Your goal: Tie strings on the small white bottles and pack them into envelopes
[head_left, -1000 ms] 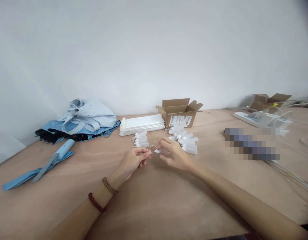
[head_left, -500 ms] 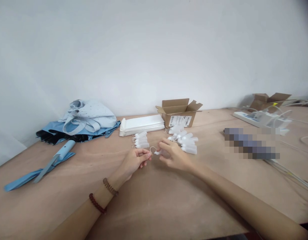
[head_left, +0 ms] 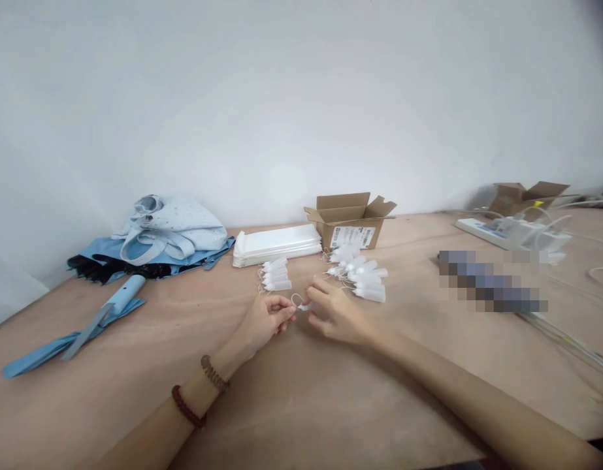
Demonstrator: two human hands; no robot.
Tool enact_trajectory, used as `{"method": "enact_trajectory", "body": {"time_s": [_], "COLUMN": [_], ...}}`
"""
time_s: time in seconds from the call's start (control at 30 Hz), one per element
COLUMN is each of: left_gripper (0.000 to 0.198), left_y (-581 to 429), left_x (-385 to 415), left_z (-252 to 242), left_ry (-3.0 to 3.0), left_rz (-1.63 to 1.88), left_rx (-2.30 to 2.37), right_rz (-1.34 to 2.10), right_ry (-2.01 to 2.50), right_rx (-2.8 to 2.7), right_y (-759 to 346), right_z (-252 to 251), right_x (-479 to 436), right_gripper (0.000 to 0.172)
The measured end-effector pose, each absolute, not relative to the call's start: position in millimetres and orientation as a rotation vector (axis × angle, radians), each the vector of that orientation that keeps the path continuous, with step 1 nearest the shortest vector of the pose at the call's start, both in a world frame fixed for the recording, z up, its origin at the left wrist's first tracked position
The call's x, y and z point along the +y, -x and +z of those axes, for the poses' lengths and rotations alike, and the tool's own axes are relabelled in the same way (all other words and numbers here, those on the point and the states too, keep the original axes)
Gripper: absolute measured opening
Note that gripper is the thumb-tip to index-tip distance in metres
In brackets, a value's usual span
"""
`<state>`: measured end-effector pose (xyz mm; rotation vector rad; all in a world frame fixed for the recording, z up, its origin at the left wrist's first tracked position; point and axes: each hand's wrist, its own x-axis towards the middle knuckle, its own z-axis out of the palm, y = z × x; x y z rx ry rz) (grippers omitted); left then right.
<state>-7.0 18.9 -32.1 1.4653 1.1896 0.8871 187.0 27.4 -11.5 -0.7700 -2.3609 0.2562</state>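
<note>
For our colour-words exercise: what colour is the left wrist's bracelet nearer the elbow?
That bracelet is dark red; it shows best in the head view.

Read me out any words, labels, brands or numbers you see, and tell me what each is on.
Nothing is legible.
Cardboard box: printing on its white label, too small and blurred to read.
White bottles: no lettering can be made out.
Pixelated object: blocked out, unreadable.
</note>
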Motion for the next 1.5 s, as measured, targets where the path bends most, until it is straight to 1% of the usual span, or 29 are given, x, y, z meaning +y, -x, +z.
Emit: {"method": "enact_trajectory", "body": {"time_s": [0.4, 0.67, 1.13, 1.27, 1.4, 1.5], "left_gripper": [0.029, 0.033, 0.031, 0.029, 0.030, 0.030], "left_y": [3.7, 7.2, 9.8, 6.1, 12.1, 28.0], "left_x": [18.3, 22.1, 20.3, 17.0, 25.2, 41.4], "left_z": [-31.8, -19.0, -28.2, -26.2, -18.8, -17.4], "left_ry": [-1.514, -1.439, -1.486, -1.571, -1.517, -1.404], "left_rz": [0.873, 0.955, 0.942, 0.979, 1.023, 1.192], "left_rx": [1.190, 1.161, 1.204, 1.254, 1.192, 1.236], "right_rz": [0.247, 0.298, 0.349, 0.354, 0.303, 0.195], "right_ry": [0.768, 0.760, 0.714, 0.723, 0.707, 0.764], "right_rx": [-2.387, -2.289, -2.251, -2.255, -2.243, -2.198], "right_y": [-187.7, -191.4, -185.4, -185.6, -188.2, -198.7], "right_z": [-12.5, -14.0, -15.0, -18.0, -10.3, -1.3], "right_x": [26.0, 36.8, 28.6, 28.3, 33.2, 45.2], "right_gripper": [0.021, 0.027, 0.027, 0.026, 0.023, 0.022]}}
